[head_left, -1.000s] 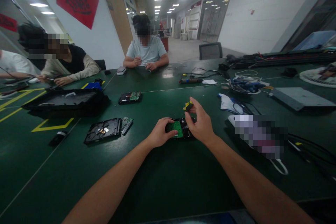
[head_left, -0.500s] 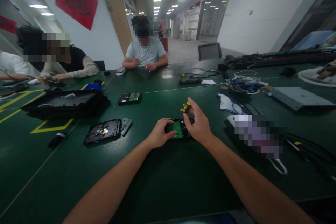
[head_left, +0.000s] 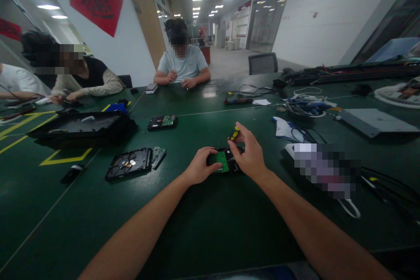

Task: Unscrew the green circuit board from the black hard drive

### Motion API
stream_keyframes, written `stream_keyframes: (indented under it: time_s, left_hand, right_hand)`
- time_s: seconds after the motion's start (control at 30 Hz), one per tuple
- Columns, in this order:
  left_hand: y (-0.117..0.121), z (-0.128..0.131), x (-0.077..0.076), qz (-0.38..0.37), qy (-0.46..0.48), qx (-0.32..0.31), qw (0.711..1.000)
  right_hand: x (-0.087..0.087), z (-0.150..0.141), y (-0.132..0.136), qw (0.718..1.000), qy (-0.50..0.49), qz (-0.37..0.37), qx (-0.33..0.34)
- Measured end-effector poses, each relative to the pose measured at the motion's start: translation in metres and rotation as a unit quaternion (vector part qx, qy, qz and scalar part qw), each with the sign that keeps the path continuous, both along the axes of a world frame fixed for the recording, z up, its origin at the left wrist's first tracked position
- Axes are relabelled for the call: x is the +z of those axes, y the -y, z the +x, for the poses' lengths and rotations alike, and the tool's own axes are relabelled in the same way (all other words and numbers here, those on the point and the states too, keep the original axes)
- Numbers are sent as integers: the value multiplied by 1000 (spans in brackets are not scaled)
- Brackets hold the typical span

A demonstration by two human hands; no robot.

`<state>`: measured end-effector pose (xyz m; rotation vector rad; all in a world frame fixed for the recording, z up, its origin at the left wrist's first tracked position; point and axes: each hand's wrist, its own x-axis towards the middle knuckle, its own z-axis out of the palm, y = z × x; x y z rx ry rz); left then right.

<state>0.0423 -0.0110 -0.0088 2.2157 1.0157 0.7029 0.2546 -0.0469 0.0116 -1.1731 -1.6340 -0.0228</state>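
Note:
On the green table in front of me lies a hard drive [head_left: 224,160], its green circuit board facing up. My left hand [head_left: 201,166] grips the drive's left end, thumb on the board and fingers at the far edge. Over the right end is my right hand [head_left: 248,151], its thumb and fingers closed around the short yellow-and-black handle of a screwdriver [head_left: 234,133]. The handle stands roughly upright above the drive; my hand hides the shaft and tip. To the left, an opened hard drive [head_left: 129,163] lies beside a loose circuit board [head_left: 159,157].
Another hard drive [head_left: 162,122] lies farther back, near a black tray [head_left: 82,127]. At right are a pixelated white-edged object [head_left: 323,170], a grey metal case [head_left: 377,122], and bundled cables [head_left: 305,107]. Co-workers [head_left: 182,63] sit across the table and at far left.
The screwdriver handle has turned slightly between my right fingers. My left hand and the hard drive keep their places; the whole view has shifted very slightly.

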Motion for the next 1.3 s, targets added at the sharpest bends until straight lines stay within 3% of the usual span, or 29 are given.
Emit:
stream_keyframes:
  time_s: [1.3]
  left_hand:
    - [-2, 0, -4, 8, 10, -2, 1000]
  right_hand:
    - [2, 3, -2, 999, 37, 39, -5]
